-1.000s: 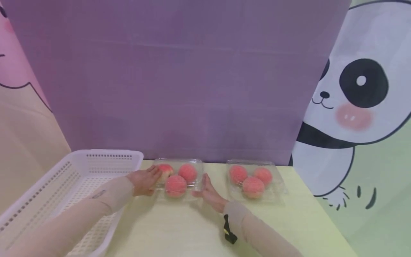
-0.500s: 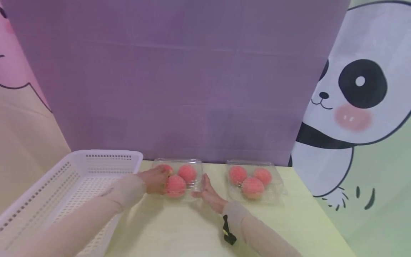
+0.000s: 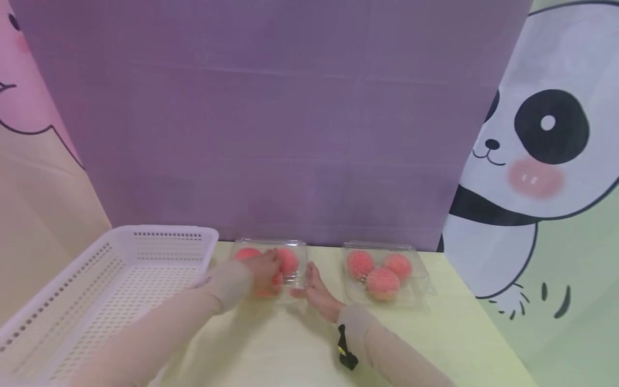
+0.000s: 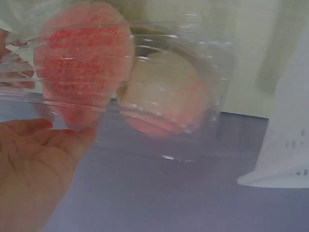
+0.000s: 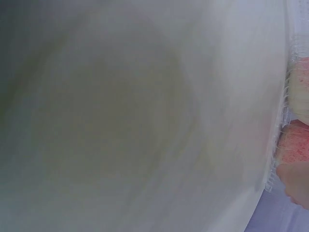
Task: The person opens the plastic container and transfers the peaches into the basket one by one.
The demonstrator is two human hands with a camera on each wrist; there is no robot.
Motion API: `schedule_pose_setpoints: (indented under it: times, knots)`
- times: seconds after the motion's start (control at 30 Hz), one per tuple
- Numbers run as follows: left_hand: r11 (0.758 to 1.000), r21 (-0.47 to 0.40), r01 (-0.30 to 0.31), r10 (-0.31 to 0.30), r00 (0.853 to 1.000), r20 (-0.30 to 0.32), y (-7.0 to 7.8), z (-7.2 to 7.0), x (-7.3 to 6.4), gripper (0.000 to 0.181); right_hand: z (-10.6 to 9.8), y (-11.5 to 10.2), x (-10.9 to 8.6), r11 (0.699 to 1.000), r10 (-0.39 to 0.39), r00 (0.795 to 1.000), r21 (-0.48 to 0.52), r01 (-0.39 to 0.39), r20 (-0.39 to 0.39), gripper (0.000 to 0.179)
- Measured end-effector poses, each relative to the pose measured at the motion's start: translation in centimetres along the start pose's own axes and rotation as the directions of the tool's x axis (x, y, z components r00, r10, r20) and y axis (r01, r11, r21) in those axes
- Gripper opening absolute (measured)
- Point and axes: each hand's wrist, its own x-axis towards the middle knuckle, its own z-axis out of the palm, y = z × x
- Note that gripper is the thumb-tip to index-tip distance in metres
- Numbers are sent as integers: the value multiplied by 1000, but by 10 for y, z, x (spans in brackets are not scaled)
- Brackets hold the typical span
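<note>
Rightward, away from the white basket (image 3: 209,235), the left hand (image 3: 264,270) had shifted over the peaches (image 3: 289,261) in the left clear box (image 3: 296,278), its fingers loosely extended. That box, on the table (image 3: 271,349), looked light, slick and crushable, probably best held at its sides. At its right the right hand (image 3: 321,295) stayed, thumb spread.

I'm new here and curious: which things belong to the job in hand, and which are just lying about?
In the job, it seems:
left hand, at the peaches
right hand, at their clear box

Untouched, perhaps waiting or just scenery:
second clear box, also holding peaches
white basket
purple backdrop
panda picture
</note>
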Motion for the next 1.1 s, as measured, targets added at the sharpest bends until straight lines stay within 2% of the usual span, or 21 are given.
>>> schedule_pose_setpoints:
  times: [0.03,0.13,0.2,0.33,0.43,0.57,0.7,0.83,0.93,1.03,1.1]
  knots:
    - [996,87,22,-24,999,24,1,4,11,71,0,0,0,1000,-5,1000,0,5,-2,100]
    - [985,133,110,-120,990,75,6,9,24,84,0,0,-1,1000,1,1000,2,-1,-3,101]
    - [982,147,118,-130,989,73,5,14,29,86,0,1,-1,1000,0,1000,4,0,0,101]
    - [983,173,59,-68,997,48,4,18,30,81,-1,3,-1,1000,-8,1000,19,8,-11,100]
    - [968,251,-1,-7,1000,29,3,19,29,75,-2,3,-1,999,-32,999,31,33,-25,99]
    - [913,400,-74,77,997,10,0,23,29,63,-1,2,-1,998,-51,998,43,53,-42,96]
    - [877,468,-107,116,993,9,1,24,29,57,0,1,-1,998,-44,998,43,46,-46,95]
    - [876,466,-122,147,989,-17,3,19,29,53,0,-1,-1,999,-36,998,28,37,-41,94]
    - [897,427,-117,146,989,-35,7,14,31,50,-1,-2,-1,1000,-22,999,15,23,-48,95]
    - [914,397,-90,99,995,-2,10,9,32,50,-2,-4,-1,1000,-9,999,2,9,-53,95]
    - [908,409,-86,79,996,34,11,7,32,50,-2,-4,-2,1000,-5,999,5,6,-53,96]
